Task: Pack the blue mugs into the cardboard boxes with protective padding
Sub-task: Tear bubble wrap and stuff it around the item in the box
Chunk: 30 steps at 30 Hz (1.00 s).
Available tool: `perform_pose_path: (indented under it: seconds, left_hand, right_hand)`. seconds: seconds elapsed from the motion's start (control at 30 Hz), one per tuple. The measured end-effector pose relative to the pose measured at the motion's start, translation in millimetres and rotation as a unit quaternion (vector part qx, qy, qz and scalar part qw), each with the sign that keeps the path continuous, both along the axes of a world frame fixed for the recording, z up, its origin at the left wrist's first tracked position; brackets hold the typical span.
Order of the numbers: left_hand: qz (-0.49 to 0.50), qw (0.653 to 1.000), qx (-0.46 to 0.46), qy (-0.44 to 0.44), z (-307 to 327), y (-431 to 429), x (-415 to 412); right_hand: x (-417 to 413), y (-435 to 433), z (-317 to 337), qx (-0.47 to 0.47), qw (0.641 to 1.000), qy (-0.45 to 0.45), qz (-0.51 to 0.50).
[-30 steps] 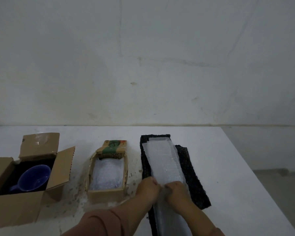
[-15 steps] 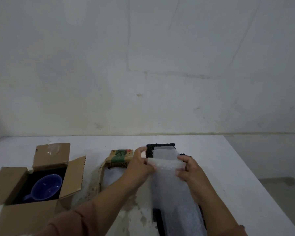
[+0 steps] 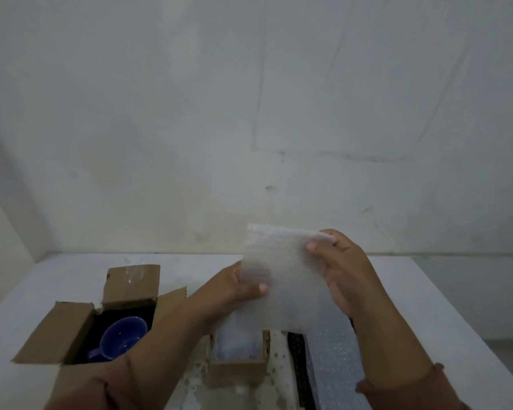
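Note:
A sheet of clear bubble wrap (image 3: 285,279) is held up above the table. My left hand (image 3: 237,288) pinches its left edge, and my right hand (image 3: 341,267) grips its upper right corner. A blue mug (image 3: 122,338) lies inside an open cardboard box (image 3: 77,329) with dark padding at the left. A smaller cardboard box (image 3: 237,368) lined with bubble wrap sits in the middle, partly hidden by my left arm. More bubble wrap (image 3: 335,377) lies on a black foam strip (image 3: 298,365) at the right.
The white table (image 3: 444,321) meets a pale wall at the back and on the left. Its right edge drops to the floor (image 3: 510,350). Stains mark the tabletop around the small box.
Both hands moved from the near end of the bubble wrap pile to its far end, gripped a sheet and lifted it off the foam into the air. The camera tilted down.

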State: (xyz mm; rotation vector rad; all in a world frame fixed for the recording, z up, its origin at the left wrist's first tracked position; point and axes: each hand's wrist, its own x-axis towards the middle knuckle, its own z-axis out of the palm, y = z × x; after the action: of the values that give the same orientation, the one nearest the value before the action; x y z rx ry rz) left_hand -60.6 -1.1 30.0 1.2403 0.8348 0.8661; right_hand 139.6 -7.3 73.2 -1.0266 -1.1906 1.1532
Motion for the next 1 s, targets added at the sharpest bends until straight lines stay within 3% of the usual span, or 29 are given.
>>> perform_pose_path:
  seconds: [0.07, 0.23, 0.5, 0.67, 0.7, 0.8, 0.87, 1.0]
  left_hand:
    - [0.045, 0.998, -0.033, 0.009, -4.5, -0.5, -3.1]
    - [0.068, 0.995, -0.067, -0.021, -6.3, 0.5, -18.1]
    - [0.056, 0.988, -0.134, -0.057, -12.5, 2.1, -38.9]
    - [0.081, 0.958, -0.215, -0.174, -24.6, 7.2, -52.9]
    - [0.067, 0.955, -0.239, -0.161, -25.1, 6.3, -54.2]
    - [0.02, 0.965, -0.262, 0.002, -29.2, 3.5, -50.3]
    - [0.06, 0.963, -0.254, 0.06, -33.5, 4.1, -46.3]
    - [0.126, 0.952, -0.245, 0.13, -40.3, 6.7, -42.1]
  right_hand:
    - [-9.0, 4.1, -6.3, -0.023, 1.0, 0.012, 0.014]
    - [-16.6, -0.5, -37.8, -0.161, 0.968, -0.121, 0.149]
    - [-28.9, -3.2, -45.9, -0.17, 0.978, -0.041, 0.116]
    - [-28.9, -0.1, -49.1, -0.142, 0.981, -0.116, 0.067]
    - [-30.8, 0.7, -51.1, -0.123, 0.981, -0.135, 0.063]
    - [-40.1, 1.2, -56.1, -0.079, 0.977, -0.183, 0.076]
    - [-42.1, 2.9, -59.9, -0.086, 0.975, -0.191, 0.079]
    - [-32.7, 7.9, -70.4, -0.215, 0.967, -0.064, 0.116]
